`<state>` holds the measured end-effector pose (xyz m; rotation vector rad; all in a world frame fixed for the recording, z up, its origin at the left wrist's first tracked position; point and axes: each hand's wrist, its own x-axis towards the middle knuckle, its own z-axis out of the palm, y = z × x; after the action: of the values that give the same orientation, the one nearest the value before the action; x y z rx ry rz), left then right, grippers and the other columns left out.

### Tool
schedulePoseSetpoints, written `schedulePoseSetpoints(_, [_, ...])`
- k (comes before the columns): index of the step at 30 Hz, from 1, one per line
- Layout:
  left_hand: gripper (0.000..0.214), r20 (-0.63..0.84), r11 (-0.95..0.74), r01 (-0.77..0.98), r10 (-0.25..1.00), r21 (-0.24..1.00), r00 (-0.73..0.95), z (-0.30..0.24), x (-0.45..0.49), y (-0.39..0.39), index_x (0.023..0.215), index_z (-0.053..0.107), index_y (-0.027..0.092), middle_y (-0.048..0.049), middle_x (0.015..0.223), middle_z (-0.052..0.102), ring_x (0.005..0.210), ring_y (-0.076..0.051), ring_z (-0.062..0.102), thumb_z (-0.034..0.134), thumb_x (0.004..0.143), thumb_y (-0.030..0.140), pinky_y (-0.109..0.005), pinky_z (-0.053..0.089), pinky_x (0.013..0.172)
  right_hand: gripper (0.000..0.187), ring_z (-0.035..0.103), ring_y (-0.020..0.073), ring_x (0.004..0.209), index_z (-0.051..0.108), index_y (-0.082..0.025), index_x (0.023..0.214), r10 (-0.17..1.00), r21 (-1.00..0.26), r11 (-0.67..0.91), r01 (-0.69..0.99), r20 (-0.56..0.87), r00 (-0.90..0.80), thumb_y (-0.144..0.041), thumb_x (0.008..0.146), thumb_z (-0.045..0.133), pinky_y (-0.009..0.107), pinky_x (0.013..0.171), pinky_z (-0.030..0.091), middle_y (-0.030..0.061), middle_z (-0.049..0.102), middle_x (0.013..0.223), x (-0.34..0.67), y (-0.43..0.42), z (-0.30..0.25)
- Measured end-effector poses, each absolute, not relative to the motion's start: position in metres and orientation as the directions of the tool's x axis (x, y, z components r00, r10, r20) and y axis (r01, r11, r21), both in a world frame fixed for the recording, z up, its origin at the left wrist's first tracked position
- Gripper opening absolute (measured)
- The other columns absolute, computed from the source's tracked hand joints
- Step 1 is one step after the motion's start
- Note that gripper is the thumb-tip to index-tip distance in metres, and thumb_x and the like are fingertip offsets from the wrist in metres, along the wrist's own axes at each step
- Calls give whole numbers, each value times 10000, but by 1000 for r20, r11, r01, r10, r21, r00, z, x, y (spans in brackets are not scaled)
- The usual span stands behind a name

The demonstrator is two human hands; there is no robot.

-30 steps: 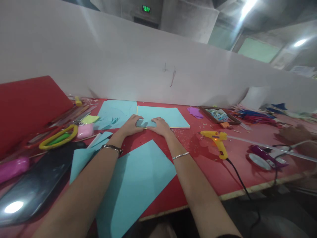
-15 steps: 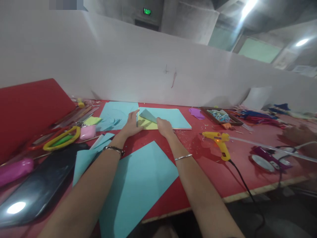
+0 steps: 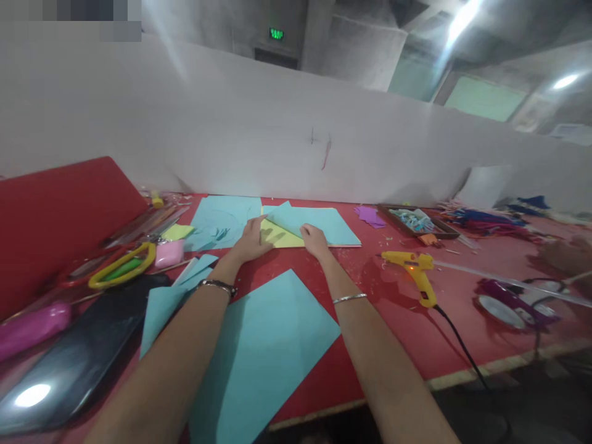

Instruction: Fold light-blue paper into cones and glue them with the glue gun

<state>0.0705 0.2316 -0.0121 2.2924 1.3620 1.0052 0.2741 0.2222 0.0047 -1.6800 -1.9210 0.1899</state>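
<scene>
A light blue paper sheet [image 3: 290, 217] is partly turned back at its near left corner, and yellow paper [image 3: 278, 236] shows beneath it. My right hand [image 3: 315, 239] is closed on the turned-back edge of the blue sheet, fingers pinched. At the left end of the stack rests my left hand [image 3: 252, 242], its fingers apart and touching the edge of the yellow paper. Another blue sheet [image 3: 272, 339] lies on the red table between my forearms. Behind my left hand is a blue sheet [image 3: 208, 216] with cut scraps on it.
On the right lie a yellow glue gun [image 3: 411, 265] with its cord, a purple device [image 3: 513, 302] and a tray of scraps [image 3: 420, 222]. Yellow-handled scissors [image 3: 123, 265] and a dark glossy object [image 3: 83, 351] sit left. Another person's blurred hand [image 3: 564, 259] is at far right.
My right hand has moved slightly right with the blue sheet's edge. The turned-back flap looks wider and more yellow paper shows. My left hand stays at the stack's left end.
</scene>
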Motion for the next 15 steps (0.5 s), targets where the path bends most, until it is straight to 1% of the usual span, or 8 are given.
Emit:
schedulePoseSetpoints(2, [775, 412, -504, 658, 858, 559, 308, -12, 70, 230, 1329, 224, 207, -99, 1250, 304, 1220, -272, 360, 587, 648, 281, -403, 301, 1031, 267, 370, 122, 596, 481, -197, 652, 942, -486, 204, 850, 333, -36, -250, 856, 317, 220, 543, 239, -20, 460, 615, 273, 222, 3])
schedulePoseSetpoints(8, [678, 403, -488, 672, 866, 558, 295, -9, 71, 228, 1299, 283, 162, -114, 1218, 336, 1191, -267, 403, 535, 676, 251, -408, 310, 1024, 257, 345, 119, 577, 467, -199, 637, 933, -518, 219, 827, 358, -23, -249, 850, 334, 222, 533, 216, -26, 434, 591, 271, 224, -1])
schedulePoseSetpoints(13, [644, 409, -488, 669, 866, 561, 288, -8, 70, 226, 1292, 295, 139, -122, 1209, 354, 1164, -258, 430, 505, 691, 231, -403, 337, 1003, 255, 364, 122, 577, 482, -198, 634, 927, -512, 236, 826, 373, -34, -236, 846, 345, 221, 535, 223, -23, 453, 585, 270, 226, -3])
schedulePoseSetpoints(15, [657, 410, -489, 673, 865, 555, 290, -7, 70, 224, 1287, 306, 137, -126, 1211, 359, 1164, -266, 425, 533, 680, 249, -408, 341, 1000, 259, 380, 124, 576, 499, -196, 644, 925, -508, 249, 824, 378, -46, -238, 849, 347, 220, 534, 233, -18, 474, 588, 269, 225, -4])
